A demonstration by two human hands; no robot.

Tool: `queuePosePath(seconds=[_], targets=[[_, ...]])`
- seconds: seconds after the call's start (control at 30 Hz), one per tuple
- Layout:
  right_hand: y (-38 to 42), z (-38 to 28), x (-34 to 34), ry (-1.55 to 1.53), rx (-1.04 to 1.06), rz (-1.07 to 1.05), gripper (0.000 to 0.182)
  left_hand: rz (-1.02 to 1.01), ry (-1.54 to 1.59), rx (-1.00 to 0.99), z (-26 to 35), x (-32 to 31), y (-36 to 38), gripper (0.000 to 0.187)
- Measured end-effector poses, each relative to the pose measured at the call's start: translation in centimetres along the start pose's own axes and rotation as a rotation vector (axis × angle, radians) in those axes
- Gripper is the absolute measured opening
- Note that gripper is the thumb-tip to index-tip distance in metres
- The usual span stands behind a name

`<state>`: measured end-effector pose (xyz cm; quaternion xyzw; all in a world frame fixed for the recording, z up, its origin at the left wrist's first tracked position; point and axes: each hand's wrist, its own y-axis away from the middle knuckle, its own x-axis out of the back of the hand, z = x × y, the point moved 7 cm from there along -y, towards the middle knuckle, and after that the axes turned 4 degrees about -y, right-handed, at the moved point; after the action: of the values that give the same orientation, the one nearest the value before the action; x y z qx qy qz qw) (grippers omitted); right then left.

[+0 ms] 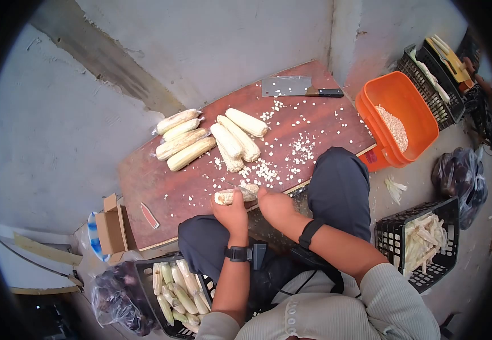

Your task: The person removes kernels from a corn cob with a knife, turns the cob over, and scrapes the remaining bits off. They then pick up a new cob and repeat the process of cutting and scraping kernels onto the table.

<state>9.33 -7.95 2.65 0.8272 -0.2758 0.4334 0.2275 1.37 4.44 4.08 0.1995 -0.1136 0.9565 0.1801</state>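
Note:
My left hand (230, 214) is closed around a corn cob (223, 197) at the front edge of the red-brown board. Part of the cob is stripped of kernels. My right hand (275, 206) is closed at the cob's right end, and a thin knife blade (235, 185) reaches left from it along the cob. The knife's handle is hidden in my fist. Loose white kernels (263, 171) lie scattered just beyond my hands. Several peeled cobs (239, 136) are piled past them, and several wrapped cobs (184, 144) lie to the left.
A cleaver (287, 86) lies at the board's (155, 187) far edge. To the right stand an orange bucket (370, 107) with kernels and a black crate (390, 241) of husks or cobs. Another crate (147, 283) of corn is at lower left, near a cardboard box (113, 229).

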Motion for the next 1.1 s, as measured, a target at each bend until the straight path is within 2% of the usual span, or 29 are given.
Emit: queuePosePath(seconds=[0.13,0.27,0.4,0.53,0.63,0.77,0.8,0.9,0.93,1.03,1.1], targets=[[-0.1,0.5,-0.2,-0.057,0.013,0.067,0.015,0.026,-0.004,-0.013,0.1,0.4,0.2,0.027],[-0.1,1.6,-1.4,-0.297,-0.043,0.079,0.023,0.044,0.029,0.007,-1.2,0.3,-0.1,0.027],[0.3,1.2,-0.7,-0.394,-0.070,0.059,0.022,-0.034,0.127,0.124,-1.0,0.5,0.2,0.025],[-0.2,1.7,-1.6,-0.531,-0.062,0.060,0.028,-0.017,0.109,0.038,-1.5,0.3,-0.2,0.024],[-0.3,1.7,-2.8,-0.561,-0.078,-0.001,0.028,-0.068,0.186,0.188,-0.9,0.5,0.5,0.024],[-0.8,2.6,-5.2,-0.767,-0.073,0.084,0.030,0.004,0.109,0.097,-2.5,0.3,-0.1,0.026],[-0.6,1.7,-4.2,-0.794,0.038,0.216,0.029,0.026,0.101,0.064,-2.4,0.3,-0.2,0.025],[0.2,1.6,-5.0,-1.024,-0.155,-0.021,0.030,0.036,0.168,0.139,-3.3,0.2,-0.1,0.024],[0.3,1.3,-6.3,-1.311,-0.259,-0.163,0.031,0.051,0.215,0.135,-3.2,0.2,-0.1,0.022],[1.3,0.5,-3.2,-1.042,-0.307,-0.121,0.031,0.067,0.330,0.144,-3.2,0.4,0.4,0.017],[0.7,1.3,-2.4,-0.769,-0.140,0.121,0.035,0.043,0.387,0.171,-3.2,0.2,0.5,0.017]])
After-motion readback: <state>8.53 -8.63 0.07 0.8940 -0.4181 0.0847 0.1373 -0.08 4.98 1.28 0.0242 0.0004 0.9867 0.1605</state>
